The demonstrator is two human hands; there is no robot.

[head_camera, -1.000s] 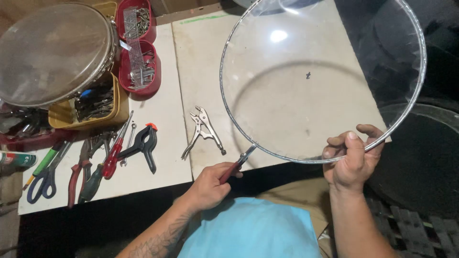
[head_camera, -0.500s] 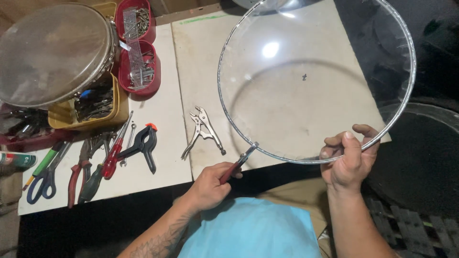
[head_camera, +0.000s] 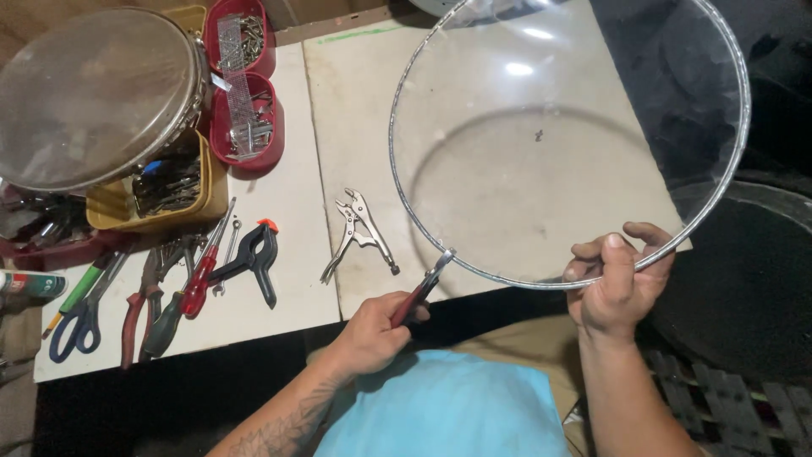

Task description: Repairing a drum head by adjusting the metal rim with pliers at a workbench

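A big clear drum skin (head_camera: 558,144) with a shiny metal rim is held up over the white table (head_camera: 279,211). Its near edge is gripped by the right hand (head_camera: 616,288), with the fingers curled tight around the rim. Red-handled pliers (head_camera: 420,289) are held in the left hand (head_camera: 372,334), which is closed around the handles. The tip of the pliers is placed at the rim, and it seems to be pinching it, though this is hard to see. Compared with half a second ago, the skin has been tipped a little, so the bright spots of light on it are now seen higher up. Both hands are kept in the same places. Silver locking pliers (head_camera: 362,233) are left lying on the table just beside the skin's left edge. Farther left, a black clamp (head_camera: 252,261) is seen.
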